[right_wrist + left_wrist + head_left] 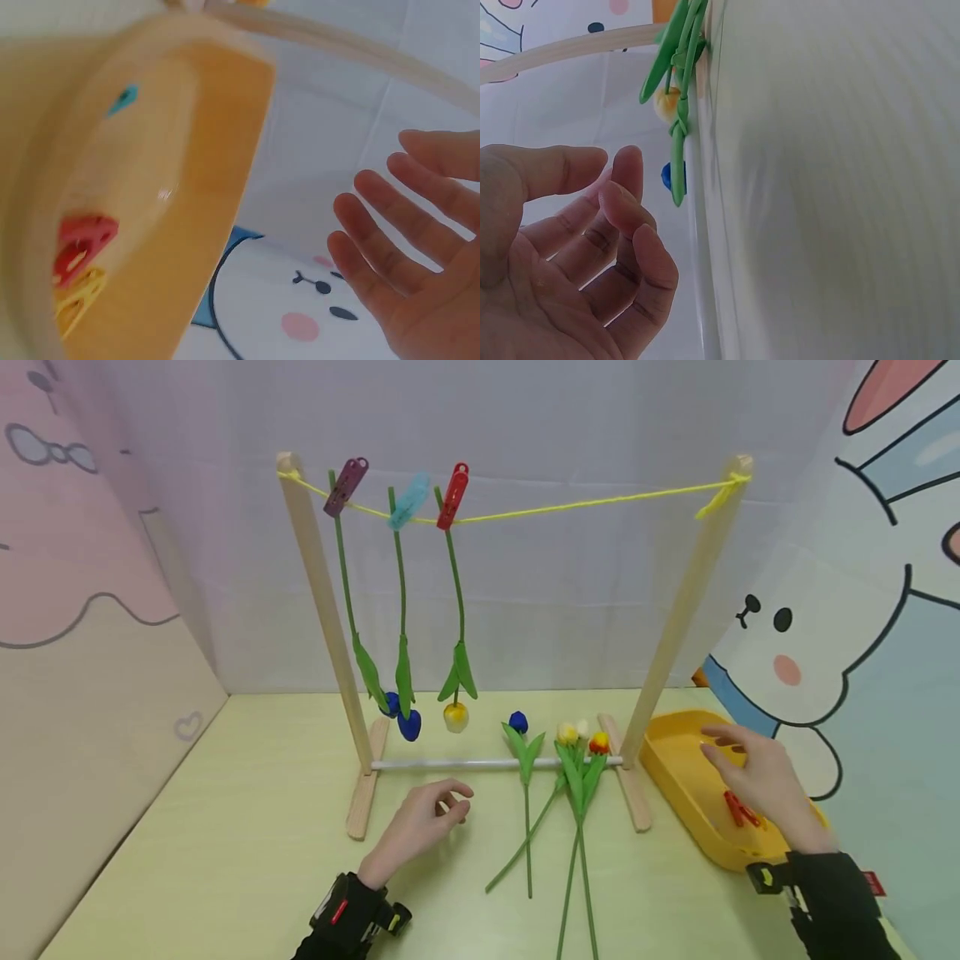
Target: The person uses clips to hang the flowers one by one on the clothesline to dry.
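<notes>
My right hand [765, 777] hovers over the yellow tray [686, 777] with fingers loosely spread, holding nothing. Inside the tray lie a red clothespin [82, 247], a yellow clothespin [79, 300] and a small teal piece [124, 99]. Fingers relaxed and bent, my left hand [423, 818] is over the table just in front of the white crossbar [450, 765], with nothing in its grasp. To its right, a blue tulip [518, 722] and several yellow, white and red-orange tulips [577, 777] lie across the bar, stems toward me.
A wooden frame [324, 602] carries a yellow string [570, 507]. Three tulips hang from it head down, two blue and one yellow, under purple [347, 487], light blue [409, 502] and red [453, 496] clothespins. The frame's right foot [628, 785] stands beside the tray.
</notes>
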`<state>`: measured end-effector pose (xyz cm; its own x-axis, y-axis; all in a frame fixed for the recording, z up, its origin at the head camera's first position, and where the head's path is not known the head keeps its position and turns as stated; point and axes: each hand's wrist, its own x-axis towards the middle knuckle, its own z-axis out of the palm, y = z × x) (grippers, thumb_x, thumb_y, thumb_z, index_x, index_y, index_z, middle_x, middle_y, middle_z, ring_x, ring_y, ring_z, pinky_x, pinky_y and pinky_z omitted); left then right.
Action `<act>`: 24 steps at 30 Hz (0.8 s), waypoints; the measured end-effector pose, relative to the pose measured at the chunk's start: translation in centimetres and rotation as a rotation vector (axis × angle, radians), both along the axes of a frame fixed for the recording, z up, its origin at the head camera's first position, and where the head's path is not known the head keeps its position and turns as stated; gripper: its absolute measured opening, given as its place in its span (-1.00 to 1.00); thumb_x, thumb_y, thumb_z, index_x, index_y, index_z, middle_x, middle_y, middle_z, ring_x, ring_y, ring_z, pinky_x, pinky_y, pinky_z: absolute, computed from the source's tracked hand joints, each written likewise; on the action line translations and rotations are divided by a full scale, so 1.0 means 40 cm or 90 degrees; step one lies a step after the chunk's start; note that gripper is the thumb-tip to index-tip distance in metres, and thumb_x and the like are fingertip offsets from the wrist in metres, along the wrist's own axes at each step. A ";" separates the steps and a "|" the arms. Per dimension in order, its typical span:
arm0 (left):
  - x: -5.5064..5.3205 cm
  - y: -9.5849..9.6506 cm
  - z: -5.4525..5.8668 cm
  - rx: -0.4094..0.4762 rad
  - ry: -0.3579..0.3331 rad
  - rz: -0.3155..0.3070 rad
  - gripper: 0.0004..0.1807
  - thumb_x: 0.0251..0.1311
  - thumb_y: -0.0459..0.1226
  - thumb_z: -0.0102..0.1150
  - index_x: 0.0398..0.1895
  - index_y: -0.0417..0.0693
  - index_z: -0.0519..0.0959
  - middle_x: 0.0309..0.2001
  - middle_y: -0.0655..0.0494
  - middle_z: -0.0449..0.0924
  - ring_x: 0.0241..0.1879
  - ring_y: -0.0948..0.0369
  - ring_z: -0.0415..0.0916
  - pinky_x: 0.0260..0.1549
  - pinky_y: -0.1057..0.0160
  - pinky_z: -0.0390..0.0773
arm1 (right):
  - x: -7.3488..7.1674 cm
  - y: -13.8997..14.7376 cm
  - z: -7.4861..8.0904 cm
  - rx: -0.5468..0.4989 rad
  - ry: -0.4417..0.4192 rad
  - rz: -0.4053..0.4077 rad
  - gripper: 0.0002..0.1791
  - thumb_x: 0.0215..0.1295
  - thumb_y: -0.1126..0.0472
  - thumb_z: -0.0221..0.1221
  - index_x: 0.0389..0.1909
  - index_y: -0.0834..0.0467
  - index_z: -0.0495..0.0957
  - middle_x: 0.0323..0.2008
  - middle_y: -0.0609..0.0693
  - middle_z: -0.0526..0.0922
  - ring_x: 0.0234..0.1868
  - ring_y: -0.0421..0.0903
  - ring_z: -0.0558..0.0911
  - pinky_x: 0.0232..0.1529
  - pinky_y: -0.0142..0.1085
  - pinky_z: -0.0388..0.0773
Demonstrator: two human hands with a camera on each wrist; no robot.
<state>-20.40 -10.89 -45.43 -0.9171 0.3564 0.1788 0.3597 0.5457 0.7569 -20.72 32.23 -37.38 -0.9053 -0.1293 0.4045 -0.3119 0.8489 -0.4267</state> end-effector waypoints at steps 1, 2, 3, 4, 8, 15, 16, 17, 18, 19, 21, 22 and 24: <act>0.000 -0.003 0.000 -0.001 0.002 0.002 -0.82 0.28 -0.31 0.13 -0.11 -0.16 0.62 -0.51 0.13 0.64 -0.64 0.33 0.45 -0.64 0.32 0.49 | 0.000 0.018 -0.001 0.021 -0.031 -0.013 -0.62 0.29 0.32 0.19 0.03 0.47 0.47 -0.12 0.47 0.54 -0.17 0.34 0.48 -0.17 0.29 0.45; 0.001 -0.005 0.000 -0.002 0.003 0.003 -0.82 0.28 -0.31 0.13 -0.11 -0.17 0.62 -0.51 0.12 0.64 -0.63 0.33 0.45 -0.64 0.32 0.49 | 0.000 0.035 -0.003 0.041 -0.066 -0.023 -0.60 0.30 0.30 0.18 0.05 0.49 0.46 -0.11 0.48 0.53 -0.19 0.33 0.47 -0.17 0.28 0.46; 0.001 -0.006 0.000 -0.003 0.004 0.003 -0.82 0.28 -0.31 0.13 -0.11 -0.17 0.62 -0.51 0.13 0.64 -0.63 0.33 0.44 -0.64 0.31 0.49 | -0.001 0.051 -0.005 0.060 -0.098 -0.028 -0.59 0.30 0.28 0.18 0.05 0.50 0.45 -0.10 0.49 0.52 -0.21 0.31 0.46 -0.17 0.27 0.46; 0.002 -0.007 0.001 -0.002 0.003 0.003 -0.81 0.28 -0.31 0.14 -0.11 -0.17 0.62 -0.51 0.13 0.64 -0.63 0.33 0.45 -0.63 0.31 0.49 | -0.001 0.065 -0.007 0.077 -0.129 -0.032 -0.57 0.29 0.28 0.20 0.04 0.52 0.44 -0.11 0.50 0.52 -0.23 0.30 0.46 -0.18 0.26 0.46; 0.003 -0.006 0.004 -0.005 -0.002 0.002 -0.80 0.28 -0.30 0.13 -0.10 -0.17 0.62 -0.50 0.12 0.65 -0.62 0.32 0.45 -0.62 0.32 0.49 | -0.004 0.109 -0.024 0.140 -0.229 -0.042 -0.55 0.22 0.26 0.25 -0.03 0.54 0.46 -0.19 0.46 0.55 -0.34 0.19 0.46 -0.22 0.19 0.50; 0.005 -0.018 0.007 0.003 -0.006 0.000 -0.80 0.29 -0.30 0.12 -0.09 -0.20 0.61 -0.49 0.11 0.65 -0.61 0.31 0.47 -0.60 0.30 0.51 | -0.020 0.131 -0.053 0.186 -0.341 -0.040 -0.60 0.18 0.16 0.29 -0.25 0.46 0.48 -0.52 0.12 0.47 -0.49 0.02 0.42 -0.39 -0.06 0.49; 0.006 -0.020 0.007 0.005 -0.008 -0.002 -0.79 0.29 -0.30 0.12 -0.09 -0.20 0.61 -0.49 0.12 0.64 -0.61 0.31 0.47 -0.60 0.30 0.51 | -0.021 0.130 -0.056 0.191 -0.351 -0.042 -0.61 0.19 0.14 0.29 -0.29 0.44 0.47 -0.55 0.08 0.45 -0.51 0.01 0.42 -0.41 -0.09 0.46; 0.007 -0.021 0.007 0.008 -0.006 -0.003 -0.80 0.29 -0.31 0.12 -0.09 -0.20 0.61 -0.49 0.12 0.64 -0.61 0.31 0.47 -0.61 0.30 0.51 | -0.021 0.130 -0.061 0.194 -0.359 -0.046 -0.62 0.19 0.12 0.28 -0.33 0.41 0.46 -0.58 0.05 0.42 -0.52 0.00 0.42 -0.43 -0.13 0.42; 0.007 -0.022 0.008 0.009 -0.005 -0.003 -0.80 0.29 -0.31 0.12 -0.09 -0.20 0.61 -0.49 0.12 0.64 -0.61 0.32 0.47 -0.61 0.30 0.51 | -0.022 0.129 -0.065 0.197 -0.372 -0.053 -0.61 0.20 0.10 0.27 -0.37 0.38 0.44 -0.60 0.04 0.39 -0.54 -0.01 0.41 -0.45 -0.15 0.37; 0.007 -0.023 0.010 0.011 -0.004 -0.003 -0.80 0.29 -0.31 0.12 -0.09 -0.21 0.61 -0.50 0.12 0.64 -0.61 0.32 0.47 -0.61 0.30 0.51 | -0.023 0.130 -0.070 0.197 -0.382 -0.055 -0.60 0.21 0.08 0.27 -0.38 0.37 0.41 -0.60 0.04 0.38 -0.54 -0.01 0.40 -0.46 -0.17 0.35; 0.007 -0.023 0.012 0.013 -0.001 -0.002 -0.80 0.29 -0.31 0.12 -0.09 -0.21 0.61 -0.50 0.11 0.64 -0.62 0.32 0.47 -0.61 0.31 0.50 | -0.023 0.131 -0.077 0.208 -0.379 -0.054 -0.61 0.20 0.07 0.27 -0.44 0.32 0.39 -0.63 0.03 0.35 -0.57 -0.03 0.39 -0.48 -0.18 0.31; 0.007 -0.024 0.014 0.015 0.000 -0.002 -0.80 0.29 -0.32 0.12 -0.09 -0.21 0.61 -0.50 0.10 0.65 -0.62 0.32 0.47 -0.61 0.31 0.50 | -0.022 0.130 -0.080 0.212 -0.377 -0.054 -0.62 0.19 0.08 0.27 -0.46 0.30 0.38 -0.64 0.02 0.33 -0.58 -0.04 0.39 -0.49 -0.20 0.30; 0.007 -0.024 0.016 0.013 0.001 0.001 -0.79 0.29 -0.31 0.12 -0.09 -0.20 0.61 -0.50 0.10 0.65 -0.62 0.31 0.47 -0.61 0.31 0.50 | -0.023 0.132 -0.087 0.216 -0.373 -0.050 -0.64 0.17 0.09 0.28 -0.50 0.27 0.37 -0.66 0.01 0.31 -0.61 -0.06 0.37 -0.52 -0.23 0.26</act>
<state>-20.13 -11.87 -44.78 -0.9174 0.3514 0.1870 0.3598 0.5306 0.7675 -21.64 37.51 -40.85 -0.9745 -0.0871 -0.2067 -0.0421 0.9762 -0.2128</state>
